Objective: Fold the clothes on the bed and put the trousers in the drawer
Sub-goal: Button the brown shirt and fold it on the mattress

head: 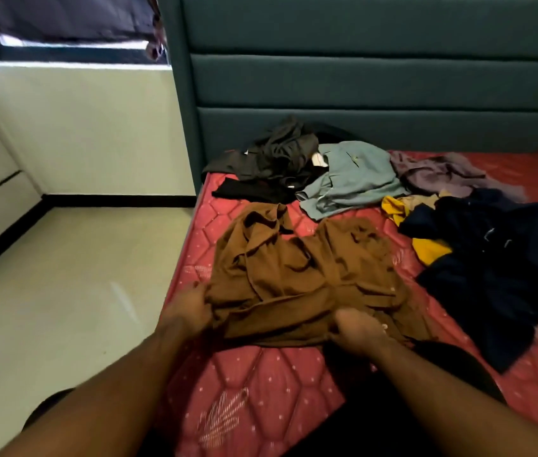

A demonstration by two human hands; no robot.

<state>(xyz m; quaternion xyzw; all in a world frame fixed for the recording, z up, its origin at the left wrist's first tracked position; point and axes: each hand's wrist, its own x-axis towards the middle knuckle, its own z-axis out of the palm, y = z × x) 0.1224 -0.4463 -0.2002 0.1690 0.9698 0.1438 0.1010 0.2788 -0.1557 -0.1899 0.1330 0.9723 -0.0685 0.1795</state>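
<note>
The brown garment (307, 278) is being held at its near edge on the red mattress (254, 384), its bulk spread beyond the fingers. Its left corner is being gripped by the curled left hand (188, 311), while cloth is being bunched inside the closed right hand (356, 328)

The bed (261, 367), bare red quilted mattress, carries a brown garment (303, 278), black clothes (274, 159), a pale blue shirt (353, 176), a mauve piece (439, 173) and navy clothes (498, 258).
</note>
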